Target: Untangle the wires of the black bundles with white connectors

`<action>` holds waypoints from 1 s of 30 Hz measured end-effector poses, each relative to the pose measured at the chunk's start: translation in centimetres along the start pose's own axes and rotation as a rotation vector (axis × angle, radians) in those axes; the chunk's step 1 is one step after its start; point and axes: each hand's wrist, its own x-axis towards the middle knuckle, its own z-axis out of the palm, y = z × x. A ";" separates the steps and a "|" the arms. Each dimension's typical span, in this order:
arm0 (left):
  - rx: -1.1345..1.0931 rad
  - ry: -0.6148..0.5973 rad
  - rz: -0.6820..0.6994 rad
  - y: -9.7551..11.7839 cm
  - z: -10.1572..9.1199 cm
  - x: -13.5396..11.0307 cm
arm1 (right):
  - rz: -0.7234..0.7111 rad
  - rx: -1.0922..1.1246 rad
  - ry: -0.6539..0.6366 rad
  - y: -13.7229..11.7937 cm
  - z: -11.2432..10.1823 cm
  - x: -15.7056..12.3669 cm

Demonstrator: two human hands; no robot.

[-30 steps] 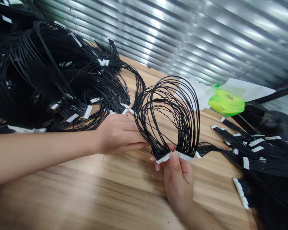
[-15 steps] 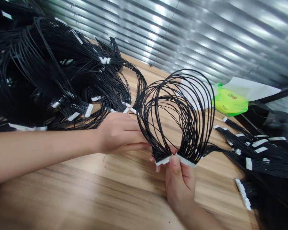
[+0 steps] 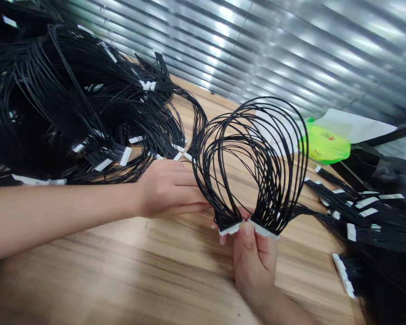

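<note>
Black wire harness point(image 3: 270, 212) — its loop now bowed wider than a moment ago — rises from two white connector strips point(image 3: 263, 230) pinched in the right hand point(image 3: 255, 271); left hand point(image 3: 169, 189) curled alongside — grip indeterminate.

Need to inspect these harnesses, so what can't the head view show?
Head view:
The held connector strips: the right thumb covers part; contacts too small.
The left hand's fingertips: hidden behind the wire loops.
The left wire pile: cut off by the frame edge.
The green bag's print: too small to read.
</note>
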 end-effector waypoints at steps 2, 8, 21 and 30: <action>0.002 -0.012 0.007 0.0 -0.1 0.1 | 0.001 -0.007 0.002 -0.1 0.0 0.0; 0.006 -0.015 -0.011 0.0 0.0 0.0 | 0.014 0.000 0.020 0.0 -0.1 0.1; 0.014 -0.034 -0.049 0.0 0.1 -0.2 | -0.018 0.070 0.034 -0.1 0.1 0.4; 0.023 -0.035 -0.011 0.0 -0.1 0.2 | -0.037 0.079 0.048 0.1 0.1 0.4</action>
